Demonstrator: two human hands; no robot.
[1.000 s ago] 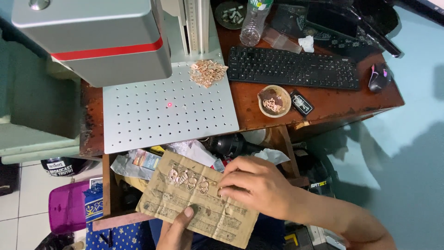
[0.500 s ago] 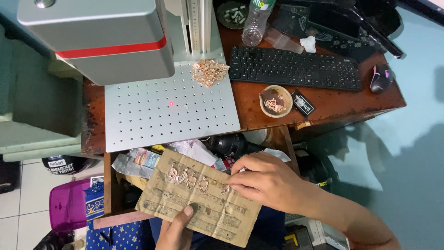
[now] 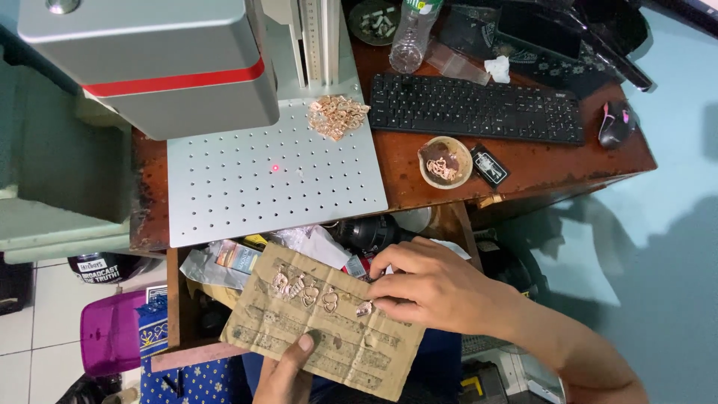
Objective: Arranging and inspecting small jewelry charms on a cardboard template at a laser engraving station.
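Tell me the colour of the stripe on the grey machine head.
Red stripe, clearest in the head view.

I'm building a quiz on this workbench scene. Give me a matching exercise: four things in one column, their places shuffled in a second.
1 cardboard sheet
2 pile of metal pieces
3 small bowl
4 computer mouse

a desk's far right end
b perforated plate's back corner
c held over the open drawer
d in front of the keyboard

Pairs: 1-c, 2-b, 3-d, 4-a

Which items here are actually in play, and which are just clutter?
In play: left hand holding the brown card; right hand at the small metal pieces on it.

Lying about: keyboard, mouse, bottle, bowl, perforated plate.
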